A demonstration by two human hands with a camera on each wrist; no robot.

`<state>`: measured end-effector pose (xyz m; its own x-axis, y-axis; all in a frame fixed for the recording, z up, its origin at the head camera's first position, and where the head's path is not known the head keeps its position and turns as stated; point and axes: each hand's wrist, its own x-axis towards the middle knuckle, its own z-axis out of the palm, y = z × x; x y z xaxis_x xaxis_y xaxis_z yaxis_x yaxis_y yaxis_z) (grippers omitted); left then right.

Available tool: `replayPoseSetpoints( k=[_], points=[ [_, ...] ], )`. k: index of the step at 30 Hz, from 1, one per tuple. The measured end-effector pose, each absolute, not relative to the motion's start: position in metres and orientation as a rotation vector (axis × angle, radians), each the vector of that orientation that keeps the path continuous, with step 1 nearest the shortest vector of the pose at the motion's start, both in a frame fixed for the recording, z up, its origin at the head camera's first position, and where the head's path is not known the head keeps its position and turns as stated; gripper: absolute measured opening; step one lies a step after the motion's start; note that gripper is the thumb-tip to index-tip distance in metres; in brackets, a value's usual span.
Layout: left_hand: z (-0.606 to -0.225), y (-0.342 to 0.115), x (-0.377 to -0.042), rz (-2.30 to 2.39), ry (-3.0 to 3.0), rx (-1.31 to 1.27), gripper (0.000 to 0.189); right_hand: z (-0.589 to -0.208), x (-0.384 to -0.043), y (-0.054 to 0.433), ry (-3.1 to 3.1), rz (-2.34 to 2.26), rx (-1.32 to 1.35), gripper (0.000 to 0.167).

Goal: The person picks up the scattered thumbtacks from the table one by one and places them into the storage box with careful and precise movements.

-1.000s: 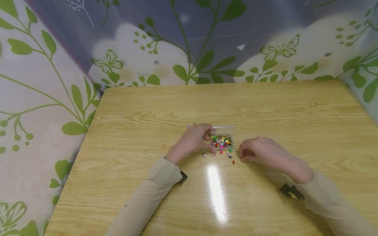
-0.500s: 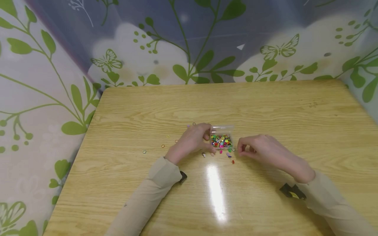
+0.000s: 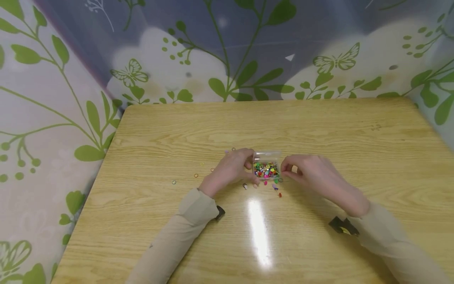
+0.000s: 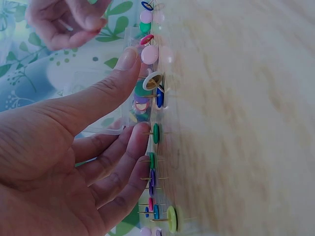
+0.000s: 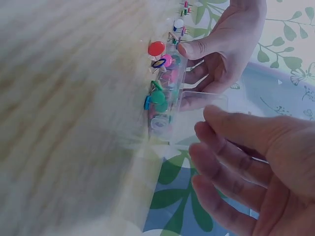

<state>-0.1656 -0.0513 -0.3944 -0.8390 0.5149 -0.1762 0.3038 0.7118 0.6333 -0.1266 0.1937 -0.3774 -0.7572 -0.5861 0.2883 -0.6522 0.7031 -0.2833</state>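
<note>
A small clear plastic box (image 3: 267, 154) stands on the table with its lid raised, filled with colourful thumbtacks (image 3: 266, 170). My left hand (image 3: 229, 169) holds the box at its left side, thumb at the front corner and fingers behind. Close at the right side of the box is my right hand (image 3: 313, 171), its thumb and index fingertips brought together. Whether a tack sits between those fingertips I cannot tell. In the right wrist view, a red thumbtack (image 5: 156, 48) and a green thumbtack (image 5: 158, 98) lie in front of the box.
Several loose tacks lie in front of the box, including a red tack (image 3: 280, 195). More are scattered left of it, such as a green-rimmed tack (image 3: 173, 182). The wooden table (image 3: 319, 130) meets a leaf-patterned wall covering (image 3: 149, 51) at the back.
My right hand has lifted from the table on the right and moved left and away from me, up to the right side of the box. My left hand and the box have stayed put.
</note>
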Motion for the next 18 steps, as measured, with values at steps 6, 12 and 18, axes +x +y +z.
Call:
replayPoseSetpoints(
  k=[6, 12, 18],
  points=[
    [-0.395, -0.051, -0.166, 0.864, 2.572, 0.637, 0.051, -0.374, -0.131, 0.183, -2.728, 0.523, 0.929, 0.010],
    [-0.397, -0.051, -0.166, 0.874, 2.565, 0.622, 0.052, -0.376, -0.135, 0.176, -2.766, 0.484, 0.866, 0.008],
    [-0.395, -0.052, -0.167, 0.875, 2.567, 0.619, 0.051, -0.378, -0.137, 0.174, -2.786, 0.493, 0.821, 0.007]
  ],
)
